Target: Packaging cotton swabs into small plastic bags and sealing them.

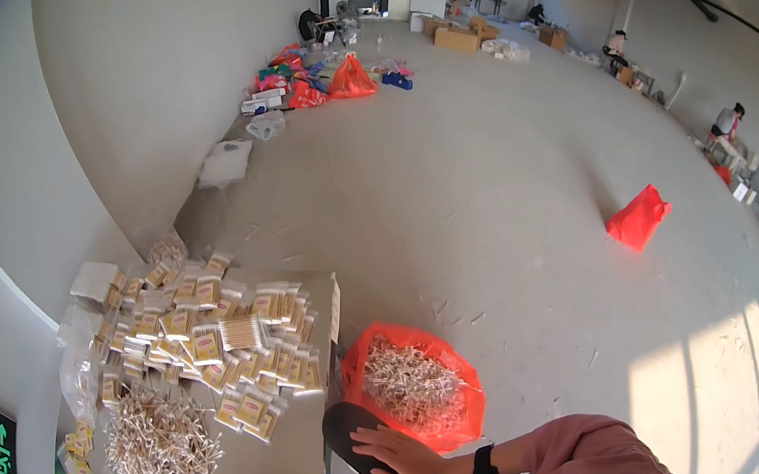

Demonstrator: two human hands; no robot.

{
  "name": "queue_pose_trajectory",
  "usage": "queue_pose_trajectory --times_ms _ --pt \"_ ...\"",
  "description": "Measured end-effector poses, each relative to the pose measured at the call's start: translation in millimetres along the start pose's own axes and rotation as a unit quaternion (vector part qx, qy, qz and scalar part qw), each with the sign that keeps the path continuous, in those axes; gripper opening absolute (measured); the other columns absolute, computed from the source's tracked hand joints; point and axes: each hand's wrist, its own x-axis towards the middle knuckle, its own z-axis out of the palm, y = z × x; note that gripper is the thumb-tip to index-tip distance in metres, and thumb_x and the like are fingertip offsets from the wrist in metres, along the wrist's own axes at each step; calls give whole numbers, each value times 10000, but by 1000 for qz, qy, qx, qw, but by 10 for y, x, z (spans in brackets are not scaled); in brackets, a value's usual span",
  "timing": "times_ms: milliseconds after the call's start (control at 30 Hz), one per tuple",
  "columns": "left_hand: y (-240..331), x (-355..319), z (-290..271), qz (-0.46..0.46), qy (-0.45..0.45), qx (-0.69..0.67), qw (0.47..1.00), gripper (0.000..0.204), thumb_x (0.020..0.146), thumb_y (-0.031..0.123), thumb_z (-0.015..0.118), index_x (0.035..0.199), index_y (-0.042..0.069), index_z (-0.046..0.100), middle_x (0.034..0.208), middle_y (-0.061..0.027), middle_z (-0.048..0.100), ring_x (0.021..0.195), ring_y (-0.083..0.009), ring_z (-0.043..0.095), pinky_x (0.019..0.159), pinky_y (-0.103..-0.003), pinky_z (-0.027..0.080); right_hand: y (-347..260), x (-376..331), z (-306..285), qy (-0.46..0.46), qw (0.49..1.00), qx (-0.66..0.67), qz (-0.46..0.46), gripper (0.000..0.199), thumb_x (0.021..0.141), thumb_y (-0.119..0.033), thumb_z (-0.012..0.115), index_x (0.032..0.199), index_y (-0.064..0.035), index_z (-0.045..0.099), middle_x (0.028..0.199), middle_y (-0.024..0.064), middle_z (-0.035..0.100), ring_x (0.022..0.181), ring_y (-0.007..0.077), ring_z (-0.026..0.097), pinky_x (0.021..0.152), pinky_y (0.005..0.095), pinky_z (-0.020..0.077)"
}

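My right hand (406, 460) lies flat on a black stool seat (355, 431), fingers spread and pointing left, holding nothing. A black band sits on the wrist and a pink sleeve covers the arm. My left hand is out of sight. Just beyond the hand stands an open orange bag (462, 404) full of pale cotton swabs (414, 385). To the left, a table (288, 465) carries many small packs of swabs (225, 337) and a loose heap of swabs (160, 442).
A bare concrete floor stretches ahead, with a red bag (639, 218) and a pile of coloured bags (311, 81) by the left wall. Cardboard boxes (457, 38) stand at the back. Other people (727, 121) work far off on the right.
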Motion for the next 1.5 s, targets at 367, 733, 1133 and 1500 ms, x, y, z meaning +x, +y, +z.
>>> queue_pose_trajectory --times_ms 367,733,1133,1500 --pt "-38 -17 -31 26 13 14 999 783 949 538 534 1414 -76 386 1382 -261 487 1330 -444 426 1094 -599 320 -34 -11 5 -8 1000 -9 5 482 902 -127 598 1351 -66 433 1501 141 358 1423 333 317 1158 509 296" --pt "40 28 -179 27 -11 35 999 790 931 524 572 1411 -73 381 1354 -256 495 1300 -444 443 1084 -607 332 -46 -8 0 -14 1000 -18 7 483 914 -128 594 1365 -76 429 1504 143 359 1430 331 310 1158 507 290" --pt "58 34 -211 29 -7 49 998 786 934 507 582 1423 -71 369 1385 -254 477 1320 -442 430 1092 -604 330 -22 -21 29 -19 999 -31 3 464 924 -139 592 1353 -76 428 1507 130 354 1445 313 287 1171 515 270" --pt "100 48 -277 18 -29 56 998 764 942 463 578 1428 -84 360 1406 -258 463 1346 -426 409 1119 -574 313 -36 -13 13 -25 999 -37 9 459 925 -139 588 1351 -75 429 1512 131 352 1444 315 289 1171 513 276"
